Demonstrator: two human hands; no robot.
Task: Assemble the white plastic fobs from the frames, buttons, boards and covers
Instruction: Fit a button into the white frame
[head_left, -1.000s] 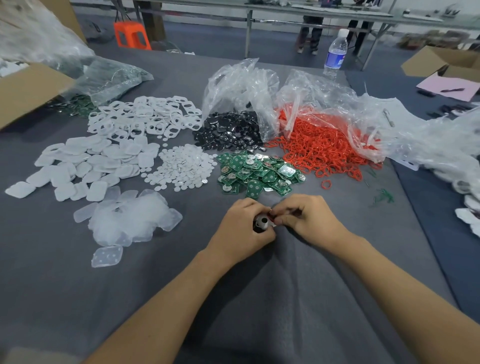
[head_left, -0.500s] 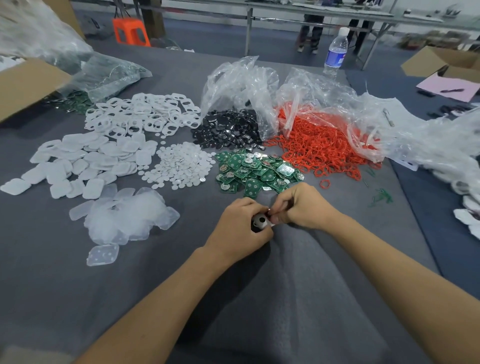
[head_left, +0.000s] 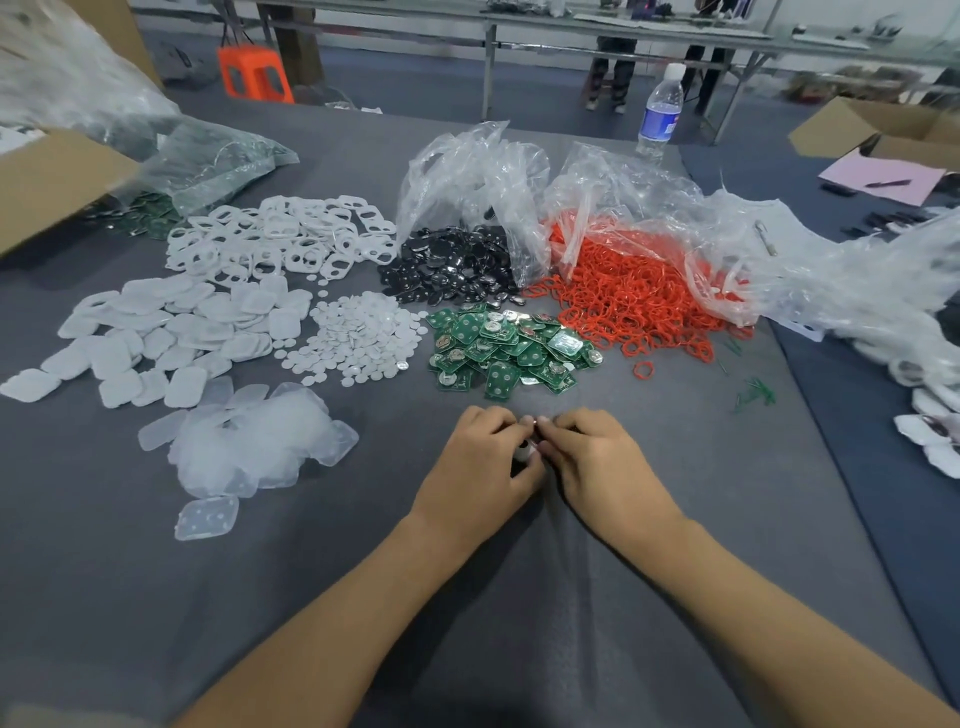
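Fob parts lie in heaps on the grey worktop (head_left: 156, 597), which fills most of the frame. Crumpled clear plastic bags (head_left: 467, 176) spread across the upper middle and upper right, and a cardboard box (head_left: 47, 182) juts in at the upper left edge. Out of the bags spill a broad heap of red rings (head_left: 623, 296), right of centre, and a smaller mound of glossy black pieces (head_left: 457, 265) just left of it. In the left half, white frames (head_left: 275, 234) with cut-out holes are piled highest in the frame. White covers (head_left: 171, 332) spread below them, and a pile of translucent pads (head_left: 249, 441) sits lower still. Near the centre, green boards (head_left: 498, 348) lie in a heap just beside the red rings, with round white buttons (head_left: 358, 338) just to their left. A water bottle (head_left: 662, 111) stands upright near the worktop's far edge, upper right. Both forearms come up from the bottom edge, and the hands meet just below the boards. The left hand (head_left: 478, 467) curls round a small part-built fob (head_left: 523, 451), and the right hand (head_left: 597, 457) pinches at it from the right with its fingertips. Little of the fob shows between the fingers beyond a dark and white bit.
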